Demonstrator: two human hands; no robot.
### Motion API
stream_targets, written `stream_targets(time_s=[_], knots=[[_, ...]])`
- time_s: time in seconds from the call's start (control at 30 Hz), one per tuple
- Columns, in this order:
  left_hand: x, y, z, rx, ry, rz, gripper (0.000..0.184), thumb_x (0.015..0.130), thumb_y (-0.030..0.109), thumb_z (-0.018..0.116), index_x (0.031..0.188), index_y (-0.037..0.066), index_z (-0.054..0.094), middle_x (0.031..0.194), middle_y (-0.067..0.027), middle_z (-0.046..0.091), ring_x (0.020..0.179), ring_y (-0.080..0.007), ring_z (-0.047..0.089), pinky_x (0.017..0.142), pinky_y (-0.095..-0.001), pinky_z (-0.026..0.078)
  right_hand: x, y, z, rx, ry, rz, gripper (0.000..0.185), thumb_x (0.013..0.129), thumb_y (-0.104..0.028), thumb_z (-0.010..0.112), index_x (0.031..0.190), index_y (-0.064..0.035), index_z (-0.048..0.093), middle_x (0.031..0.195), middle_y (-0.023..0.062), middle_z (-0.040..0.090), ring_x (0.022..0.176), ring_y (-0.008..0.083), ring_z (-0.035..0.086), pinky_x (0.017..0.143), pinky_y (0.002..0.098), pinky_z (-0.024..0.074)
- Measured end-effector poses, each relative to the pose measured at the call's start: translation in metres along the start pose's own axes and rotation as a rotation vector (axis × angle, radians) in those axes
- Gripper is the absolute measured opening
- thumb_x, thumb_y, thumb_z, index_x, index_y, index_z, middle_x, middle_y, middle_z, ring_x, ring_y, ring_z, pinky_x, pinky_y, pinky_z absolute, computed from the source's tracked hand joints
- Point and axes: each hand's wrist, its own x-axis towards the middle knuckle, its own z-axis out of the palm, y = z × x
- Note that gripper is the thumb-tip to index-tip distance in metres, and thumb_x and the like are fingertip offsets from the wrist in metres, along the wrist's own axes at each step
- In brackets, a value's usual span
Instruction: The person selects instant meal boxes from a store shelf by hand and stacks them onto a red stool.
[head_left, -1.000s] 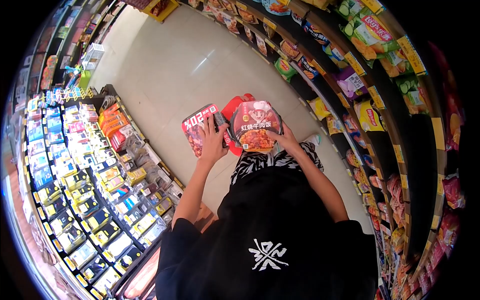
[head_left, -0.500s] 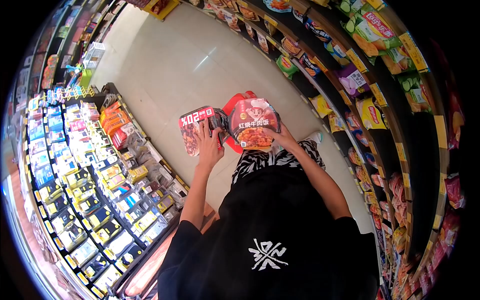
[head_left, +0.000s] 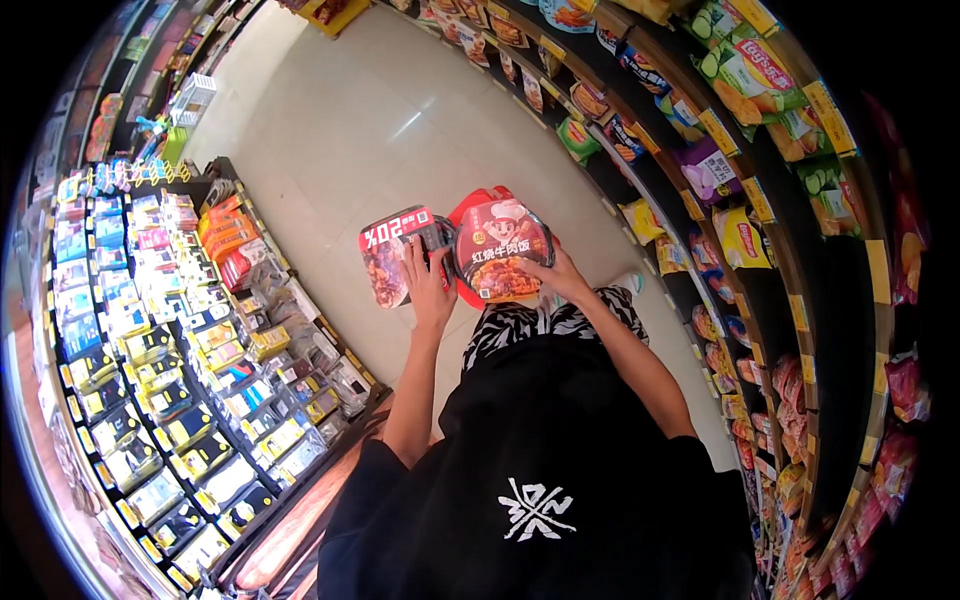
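Round meal tub, red and black, chef cartoon on lid: gripped at right side by right hand, thumb over lid, other fingers mostly hidden. Red-and-black pack (large "20%" upside down): just left of tub, left hand laid across it, fingers slightly spread. Red item: behind tub, mostly covered. Pale floor below; snack shelves at right.
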Motion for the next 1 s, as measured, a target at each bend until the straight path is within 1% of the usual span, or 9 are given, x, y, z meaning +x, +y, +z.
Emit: stream_targets(time_s=[0.3,0.4,0.5,0.6,0.73,0.77,0.87,0.93,1.0], knots=[[-0.002,0.0,-0.003,-0.083,-0.013,0.015,0.068,0.064,0.006,0.071,0.125,0.011,0.042,0.141,-0.0216,0.023,0.132,-0.041,0.02,0.106,-0.0564,0.016,0.002,0.004,0.006,-0.022,0.034,-0.014,0.06,0.08,-0.014,0.068,0.129,0.0009,0.036,0.115,0.0088,0.054,0.102,0.0141,0.053,0.087,0.0282,0.0451],[-0.004,0.003,-0.003,-0.09,-0.015,0.017,0.068,0.062,0.006,0.072,0.124,0.01,0.044,0.14,-0.024,0.024,0.13,-0.0434,0.023,0.106,-0.0509,0.021,-0.004,-0.012,0.006,0.007,0.071,0.032,0.062,0.079,-0.015,0.069,0.13,0.0008,0.036,0.115,0.0088,0.054,0.102,0.0138,0.053,0.086,0.0275,0.0454],[-0.004,0.004,-0.003,-0.137,-0.006,0.038,0.07,0.062,0.007,0.073,0.125,0.009,0.043,0.14,-0.026,0.022,0.13,-0.0461,0.021,0.106,-0.0504,0.024,-0.002,-0.002,-0.002,-0.034,0.08,0.081,0.062,0.08,-0.02,0.069,0.129,0.0009,0.037,0.116,0.0097,0.053,0.101,0.0135,0.054,0.085,0.0267,0.0459],[-0.005,0.007,-0.008,-0.112,-0.033,0.052,0.072,0.063,0.011,0.074,0.127,0.008,0.042,0.141,-0.0276,0.019,0.13,-0.0475,0.02,0.106,-0.0503,0.023,-0.004,0.001,-0.005,-0.004,0.064,0.162,0.067,0.082,-0.024,0.066,0.132,0.0047,0.032,0.124,0.0136,0.048,0.111,0.0183,0.048,0.096,0.0294,0.0389],[-0.007,0.027,-0.036,-0.157,-0.135,0.05,0.076,0.064,0.016,0.077,0.13,0.007,0.039,0.143,-0.029,0.012,0.131,-0.0493,0.013,0.106,-0.0513,0.022,-0.001,0.008,-0.009,-0.117,0.136,0.05,0.068,0.084,-0.027,0.064,0.134,0.0039,0.03,0.128,0.0154,0.045,0.117,0.0199,0.044,0.1,0.0303,0.0342],[-0.008,0.037,-0.05,-0.148,-0.178,0.042,0.079,0.065,0.021,0.078,0.131,0.007,0.037,0.143,-0.0284,0.013,0.131,-0.0468,0.017,0.106,-0.0486,0.025,-0.001,0.01,-0.012,-0.131,0.14,0.024,0.068,0.084,-0.028,0.064,0.135,0.0035,0.03,0.129,0.016,0.044,0.119,0.0205,0.042,0.101,0.0307,0.0331],[0.001,0.084,-0.12,-0.464,-0.321,0.015,0.074,0.067,0.021,0.077,0.13,0.006,0.04,0.139,-0.0261,0.027,0.129,-0.0415,0.029,0.104,-0.0447,0.03,-0.007,0.012,-0.019,-0.153,0.171,0.032,0.068,0.086,-0.03,0.061,0.137,0.0014,0.027,0.135,0.0192,0.038,0.125,0.0252,0.037,0.104,0.0333,0.0297],[0.003,0.118,-0.171,-0.802,-0.378,0.167,0.062,0.07,0.021,0.075,0.124,0.004,0.048,0.129,-0.0221,0.045,0.124,-0.0361,0.04,0.103,-0.0418,0.033,-0.009,0.016,-0.026,-0.098,0.218,0.085,0.069,0.086,-0.031,0.06,0.138,0.0009,0.026,0.137,0.0202,0.036,0.127,0.0273,0.036,0.104,0.0346,0.0291],[0.004,0.159,-0.235,-1.082,-0.67,0.307,0.047,0.074,0.019,0.071,0.115,0.003,0.056,0.118,-0.0176,0.054,0.115,-0.0317,0.049,0.098,-0.0389,0.039,-0.014,0.011,-0.037,-0.102,0.217,0.099,0.07,0.088,-0.036,0.057,0.139,-0.0025,0.024,0.14,0.0188,0.032,0.129,0.0283,0.032,0.105,0.0377,0.0285]])
